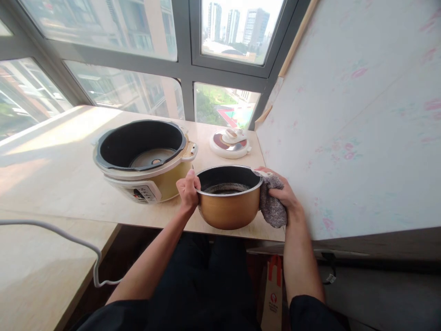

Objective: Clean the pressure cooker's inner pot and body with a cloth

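The left hand [188, 187] has its grip closed on the rim of the golden inner pot [229, 198], thumb side over the lip. The right hand [283, 192] has its grip closed on the opposite rim through a grey cloth [272, 202] that hangs down the pot's side. The pot sits at the near edge of the tabletop [62, 174], partly over it, just in front of the open rice cooker body [144, 158], with the white lid [230, 142] farther back toward the window edge.

Judging from this, the pot is best kept level with both grips opposite each other, since something dark lies in its bottom. The cloth should stay bunched between palm and rim, so the right grip does not slip.

Whether the pot's base rests on the tabletop or is lifted clear cannot be told. The pot's contents are too dim to identify. The right fingers are mostly hidden by the cloth, and the white cable [69, 239] runs out of view at the left.
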`<state>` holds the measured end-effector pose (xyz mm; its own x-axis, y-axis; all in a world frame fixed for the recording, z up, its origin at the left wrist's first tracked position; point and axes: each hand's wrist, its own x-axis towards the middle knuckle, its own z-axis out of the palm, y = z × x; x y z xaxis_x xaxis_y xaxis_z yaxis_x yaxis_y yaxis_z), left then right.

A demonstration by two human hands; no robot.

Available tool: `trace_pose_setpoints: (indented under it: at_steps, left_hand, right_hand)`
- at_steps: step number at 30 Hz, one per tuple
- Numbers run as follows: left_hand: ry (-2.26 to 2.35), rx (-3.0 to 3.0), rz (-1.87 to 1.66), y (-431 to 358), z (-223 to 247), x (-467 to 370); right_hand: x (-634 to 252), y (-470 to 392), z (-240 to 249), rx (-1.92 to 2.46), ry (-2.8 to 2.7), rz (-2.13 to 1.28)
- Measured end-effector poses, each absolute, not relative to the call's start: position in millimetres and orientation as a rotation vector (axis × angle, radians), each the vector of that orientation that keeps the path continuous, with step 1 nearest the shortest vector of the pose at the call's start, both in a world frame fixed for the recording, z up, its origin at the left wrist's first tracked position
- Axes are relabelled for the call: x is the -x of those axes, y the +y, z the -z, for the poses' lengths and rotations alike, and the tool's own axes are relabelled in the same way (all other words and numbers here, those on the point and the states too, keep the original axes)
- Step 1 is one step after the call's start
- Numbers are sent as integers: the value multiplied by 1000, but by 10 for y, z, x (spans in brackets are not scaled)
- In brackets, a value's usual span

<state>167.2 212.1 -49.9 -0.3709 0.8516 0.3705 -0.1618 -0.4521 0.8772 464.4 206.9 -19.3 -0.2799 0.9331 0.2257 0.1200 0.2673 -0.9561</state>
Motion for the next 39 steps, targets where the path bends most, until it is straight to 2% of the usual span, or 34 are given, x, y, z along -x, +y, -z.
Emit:
trace_pose_setpoints:
  at_steps: [4,10,14,19,22,27,31,39]
  left_hand:
    - [1012,-1098,-1943,2150,539,-1736]
    - [1155,-1087,-1916,2162,596,-1680]
    - [1228,-1476,-1804,1974,502,-1636]
    - [1364,-2136,-1609,1617,92,-1775]
    - [1488,-2333,-1501,1510,-69,-1905]
    - [1678,-2191,-1653,1615,-45,-1989]
    - [1650,-1963,-1714,1731,-16,-1917]
    - [1413,-1564,-1677,1849,40,-1682]
  right_hand:
    - [-4530,1974,-60,1081,-1791,-840]
    - [-4307,1781,-256,1184,-1868,-674]
    - [-4174,1667,-340,1310,-1934,-580]
    - [-3867,1499,-485,1438,-1945,-394]
    - [-3669,1388,-538,1444,-1960,-306]
    - [-3385,1198,-466,1433,-1867,-79]
    - [-3188,1084,-348,1327,-1733,80]
    - [-3579,1255,-270,1234,-1718,-104]
